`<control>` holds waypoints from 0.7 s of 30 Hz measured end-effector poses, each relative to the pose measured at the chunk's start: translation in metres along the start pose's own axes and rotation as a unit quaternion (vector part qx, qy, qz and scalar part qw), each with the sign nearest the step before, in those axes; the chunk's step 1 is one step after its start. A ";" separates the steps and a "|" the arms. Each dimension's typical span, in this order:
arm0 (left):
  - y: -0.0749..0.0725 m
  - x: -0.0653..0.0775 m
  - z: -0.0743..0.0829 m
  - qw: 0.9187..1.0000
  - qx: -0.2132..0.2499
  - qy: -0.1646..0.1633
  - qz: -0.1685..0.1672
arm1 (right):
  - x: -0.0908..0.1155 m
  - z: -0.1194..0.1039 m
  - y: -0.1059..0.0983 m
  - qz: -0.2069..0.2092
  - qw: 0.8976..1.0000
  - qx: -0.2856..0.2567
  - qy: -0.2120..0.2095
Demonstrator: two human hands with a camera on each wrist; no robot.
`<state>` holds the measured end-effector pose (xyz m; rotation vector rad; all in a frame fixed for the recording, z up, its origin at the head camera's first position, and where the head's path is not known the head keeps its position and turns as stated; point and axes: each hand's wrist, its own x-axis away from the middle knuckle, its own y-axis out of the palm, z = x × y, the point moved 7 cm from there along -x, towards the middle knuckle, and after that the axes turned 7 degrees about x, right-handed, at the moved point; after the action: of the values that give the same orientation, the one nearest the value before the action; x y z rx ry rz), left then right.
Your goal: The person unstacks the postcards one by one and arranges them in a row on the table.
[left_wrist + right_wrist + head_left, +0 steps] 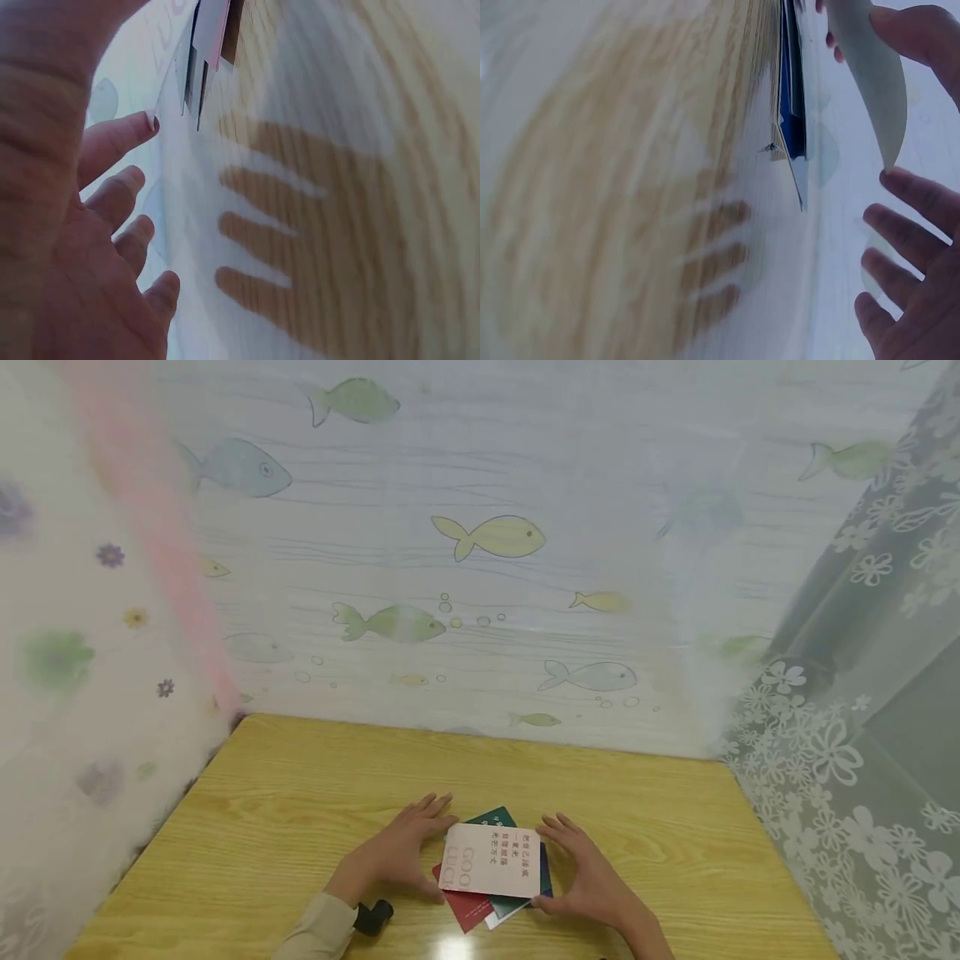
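A pale pink card [487, 860] printed with Chinese characters and "GOOD LUCK" lettering is held level above a pile of other cards. My left hand [397, 852] holds its left edge between thumb and forefinger at the corners. On the opposite edge, my right hand [588, 872] grips it likewise; the right wrist view shows the card [870, 75] bowed between thumb and forefinger, other fingers spread. Below it, fanned at angles, lie a red card [467, 910], a green card [497, 816], a blue card [546, 868] and a white one, all partly covered.
The wood-grain table [322, 777] carries the pile near its front. A black object [373, 918] sits at my left wrist. A fish-patterned curtain [480, 460] hangs along the back edge, with a flowered cloth [135, 693] left and white-flowered lace [825, 793] right.
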<state>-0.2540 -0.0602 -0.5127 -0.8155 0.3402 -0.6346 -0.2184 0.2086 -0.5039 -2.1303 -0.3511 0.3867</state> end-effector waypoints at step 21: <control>-0.012 0.020 -0.001 0.999 0.025 0.007 0.047 | -0.007 -0.015 0.003 0.003 0.998 0.030 -0.046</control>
<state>-0.2441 -0.0796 -0.5055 -0.7431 0.3708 -0.5595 -0.2180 0.1928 -0.4977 -2.0596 -0.3812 0.4953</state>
